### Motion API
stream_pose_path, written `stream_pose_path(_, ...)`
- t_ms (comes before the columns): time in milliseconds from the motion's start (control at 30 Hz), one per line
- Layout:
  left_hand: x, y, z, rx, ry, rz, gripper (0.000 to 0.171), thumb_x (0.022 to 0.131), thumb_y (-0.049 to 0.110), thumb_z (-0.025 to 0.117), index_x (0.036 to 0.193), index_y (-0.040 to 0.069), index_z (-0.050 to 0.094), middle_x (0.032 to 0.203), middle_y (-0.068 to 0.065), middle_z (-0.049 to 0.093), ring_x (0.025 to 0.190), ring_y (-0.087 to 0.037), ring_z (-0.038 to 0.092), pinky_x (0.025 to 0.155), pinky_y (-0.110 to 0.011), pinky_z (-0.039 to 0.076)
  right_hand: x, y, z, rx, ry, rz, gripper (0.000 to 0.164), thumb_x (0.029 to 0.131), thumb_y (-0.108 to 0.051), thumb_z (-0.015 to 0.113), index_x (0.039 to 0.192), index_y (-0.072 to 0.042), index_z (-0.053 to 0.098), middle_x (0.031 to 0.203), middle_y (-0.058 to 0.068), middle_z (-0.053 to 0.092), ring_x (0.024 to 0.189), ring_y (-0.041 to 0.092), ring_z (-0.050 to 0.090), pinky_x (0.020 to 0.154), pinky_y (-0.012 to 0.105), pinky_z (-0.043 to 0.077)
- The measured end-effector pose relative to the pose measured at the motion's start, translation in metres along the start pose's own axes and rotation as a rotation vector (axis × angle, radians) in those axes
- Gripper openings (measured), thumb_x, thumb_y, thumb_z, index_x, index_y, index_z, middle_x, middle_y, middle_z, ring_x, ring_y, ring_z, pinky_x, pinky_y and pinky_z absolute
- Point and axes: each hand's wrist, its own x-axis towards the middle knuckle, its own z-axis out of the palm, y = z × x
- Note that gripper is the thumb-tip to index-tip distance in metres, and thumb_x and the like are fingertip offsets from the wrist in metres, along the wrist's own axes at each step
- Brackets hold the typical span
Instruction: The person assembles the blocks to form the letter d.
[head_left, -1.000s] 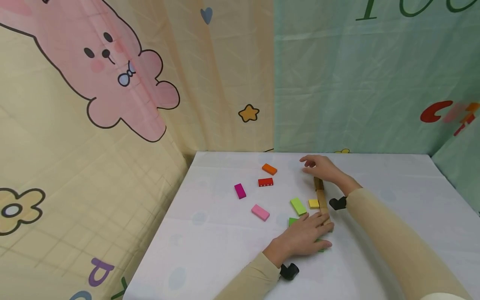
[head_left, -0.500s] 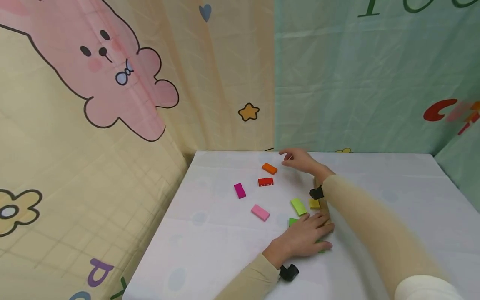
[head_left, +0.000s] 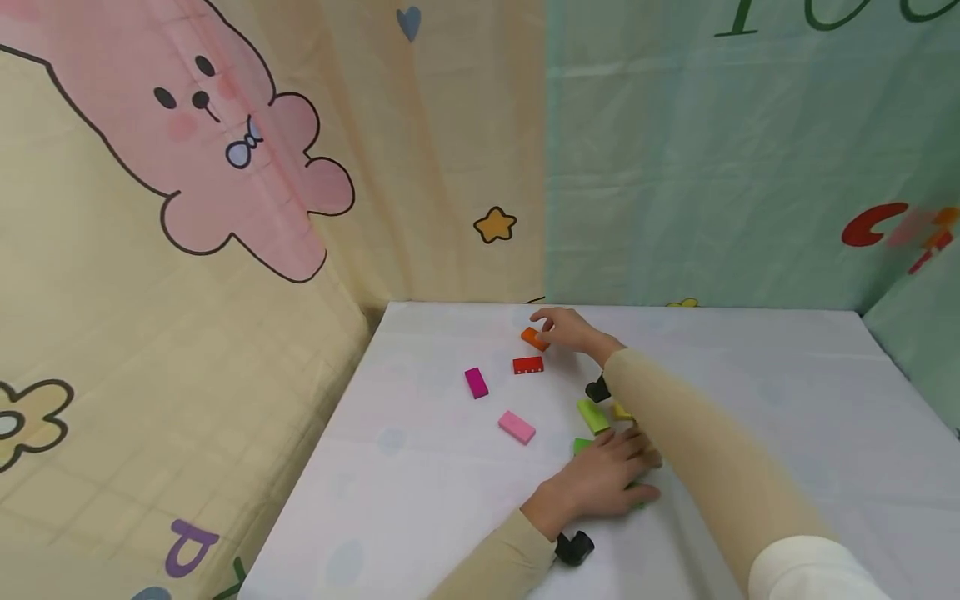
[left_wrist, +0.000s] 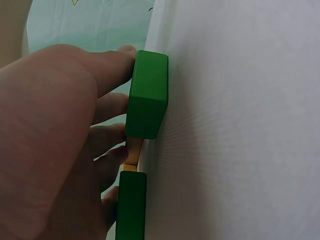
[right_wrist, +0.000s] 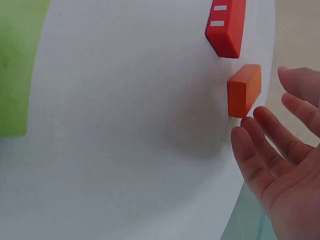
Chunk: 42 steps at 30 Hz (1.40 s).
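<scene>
My left hand (head_left: 600, 483) rests spread, palm down, over several blocks on the right half of the table. In the left wrist view its thumb touches one green block (left_wrist: 148, 90); another green block (left_wrist: 131, 205) stands near the other fingers. Between them show parts of a wood-coloured piece (left_wrist: 133, 151), mostly hidden. My right hand (head_left: 573, 329) reaches to the far side, beside an orange block (head_left: 532, 339). Its fingers are loosely extended at the orange block (right_wrist: 245, 91) in the right wrist view, not closed round it. A red block (head_left: 528, 365) with white marks lies just nearer.
A magenta block (head_left: 477, 383) and a pink block (head_left: 517, 427) lie to the left on the white table (head_left: 405, 500). A lime block (head_left: 592, 415) and a partly covered yellow block (head_left: 621, 412) lie between the arms. Printed curtains (head_left: 450, 125) hang behind the table.
My right hand has moved left along the far side, from the wooden strip to the orange block. The left hand has stayed in place, and the blocks have not visibly moved.
</scene>
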Motion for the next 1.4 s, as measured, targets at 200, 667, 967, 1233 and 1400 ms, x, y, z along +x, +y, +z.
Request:
stream_pose_path(200, 0.003, 0.002, -0.002, 0.019, 0.017, 0.018, 0.054, 0.105, 0.053, 0.043, 0.151, 0.025, 0.048, 0.158, 0.008, 0.035, 0.149, -0.008, 0.020, 0.116, -0.031, 0.025, 0.000, -0.003, 0.007, -0.033, -0.017, 0.045, 0.049, 0.098, -0.014, 0.065, 0.145, -0.011, 0.052, 0.120, 0.016, 0.060, 0.101, 0.028, 0.058, 0.087, 0.038, 0.052)
stream_pose_path(667, 0.006, 0.007, -0.009, 0.082, -0.004, 0.017, 0.062, 0.104, 0.055, 0.042, 0.158, 0.025, 0.036, 0.160, 0.008, 0.030, 0.147, -0.008, 0.022, 0.116, -0.032, 0.026, 0.000, 0.004, 0.006, -0.030, 0.028, 0.101, 0.049, 0.097, -0.015, 0.068, 0.143, -0.006, 0.054, 0.125, 0.019, 0.059, 0.106, 0.031, 0.056, 0.093, 0.040, 0.051)
stream_pose_path(967, 0.005, 0.004, -0.009, 0.052, -0.028, 0.007, 0.062, 0.104, 0.056, 0.042, 0.158, 0.026, 0.035, 0.160, 0.010, 0.030, 0.145, -0.006, 0.024, 0.116, -0.031, 0.025, 0.005, 0.003, 0.008, 0.051, 0.080, 0.154, 0.043, 0.092, -0.015, 0.074, 0.132, -0.006, 0.065, 0.121, 0.017, 0.061, 0.102, 0.030, 0.057, 0.085, 0.035, 0.053)
stream_pose_path(1233, 0.004, 0.000, -0.010, 0.050, -0.028, -0.010, 0.060, 0.104, 0.055, 0.042, 0.156, 0.027, 0.039, 0.157, 0.010, 0.033, 0.145, -0.006, 0.026, 0.116, -0.032, 0.025, 0.011, -0.004, 0.009, 0.088, 0.072, 0.127, 0.043, 0.089, -0.010, 0.077, 0.131, -0.008, 0.065, 0.116, 0.017, 0.061, 0.099, 0.031, 0.057, 0.081, 0.035, 0.055)
stream_pose_path(1400, 0.003, 0.002, -0.009, 0.058, -0.018, -0.010, 0.061, 0.104, 0.056, 0.042, 0.157, 0.026, 0.037, 0.158, 0.009, 0.031, 0.146, -0.007, 0.023, 0.115, -0.032, 0.028, 0.008, -0.009, 0.012, 0.036, 0.008, 0.100, 0.045, 0.094, -0.006, 0.067, 0.139, -0.011, 0.060, 0.123, 0.019, 0.059, 0.102, 0.031, 0.057, 0.081, 0.034, 0.054)
